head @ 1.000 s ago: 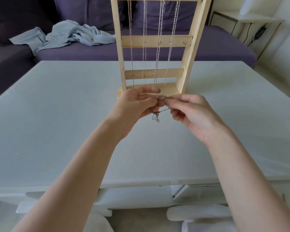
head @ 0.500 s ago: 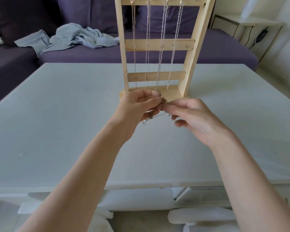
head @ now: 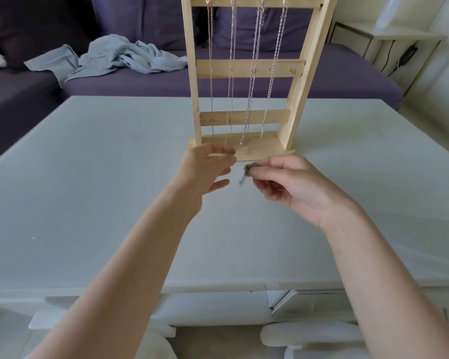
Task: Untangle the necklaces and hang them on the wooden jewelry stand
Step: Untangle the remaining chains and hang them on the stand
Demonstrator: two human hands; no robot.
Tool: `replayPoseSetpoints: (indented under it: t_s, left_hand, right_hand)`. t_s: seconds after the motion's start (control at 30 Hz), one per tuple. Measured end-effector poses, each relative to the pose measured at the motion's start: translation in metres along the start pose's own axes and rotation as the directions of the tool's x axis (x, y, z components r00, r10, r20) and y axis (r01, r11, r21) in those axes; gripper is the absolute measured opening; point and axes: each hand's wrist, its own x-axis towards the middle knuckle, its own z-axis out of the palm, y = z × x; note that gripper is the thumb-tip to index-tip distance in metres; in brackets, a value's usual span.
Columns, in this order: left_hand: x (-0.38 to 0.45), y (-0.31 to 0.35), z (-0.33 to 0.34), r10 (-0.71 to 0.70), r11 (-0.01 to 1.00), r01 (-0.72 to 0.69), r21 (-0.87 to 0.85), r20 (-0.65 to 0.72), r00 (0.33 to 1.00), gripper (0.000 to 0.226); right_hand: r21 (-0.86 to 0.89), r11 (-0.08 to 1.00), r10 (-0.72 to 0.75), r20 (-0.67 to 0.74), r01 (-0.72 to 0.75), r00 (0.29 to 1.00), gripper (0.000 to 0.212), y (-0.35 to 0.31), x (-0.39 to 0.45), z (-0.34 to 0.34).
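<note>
Left hand (head: 208, 172) loose-fingered, right hand (head: 283, 182) pinching last bunched chain (head: 248, 169), mid-frame, w/ four necklaces (head: 254, 73) already hung on wooden stand (head: 249, 68).

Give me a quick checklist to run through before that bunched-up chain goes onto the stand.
1. Chain firmly held: ok, pinched in the right hand.
2. Left hand free to help: ok, open and holding nothing.
3. Chain untangled: not ok, it looks bunched at the fingertips.
4. Free hook on the wooden stand: ok, one at the top right looks unused.
5. Hanging necklaces clear of the hands: ok.
6. Clasp state: cannot tell.
</note>
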Motion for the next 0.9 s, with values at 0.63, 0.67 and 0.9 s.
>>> replayPoseSetpoints:
  t_s: [0.63, 0.67, 0.9]
  left_hand:
    - [-0.0066, 0.0024, -0.0034, 0.118, 0.98, -0.146, 0.138, 0.191, 0.975, 0.011]
    - [-0.0071, 0.0028, -0.0031, 0.099, 0.984, -0.126, 0.125, 0.201, 0.975, 0.012]
    - [-0.004, 0.0014, -0.0013, 0.036, 0.998, -0.039, 0.039, 0.085, 0.996, 0.014]
  right_hand:
    - [-0.155, 0.986, -0.081, -0.173, 0.054, 0.982, 0.016, -0.0016, -0.0024, -0.0066]
    - [-0.192, 0.98, -0.085, -0.185, 0.049, 0.979, 0.016, -0.0008, -0.0018, -0.0059]
    - [-0.286, 0.958, -0.062, -0.148, 0.017, 0.987, 0.016, -0.0004, -0.0005, -0.0038]
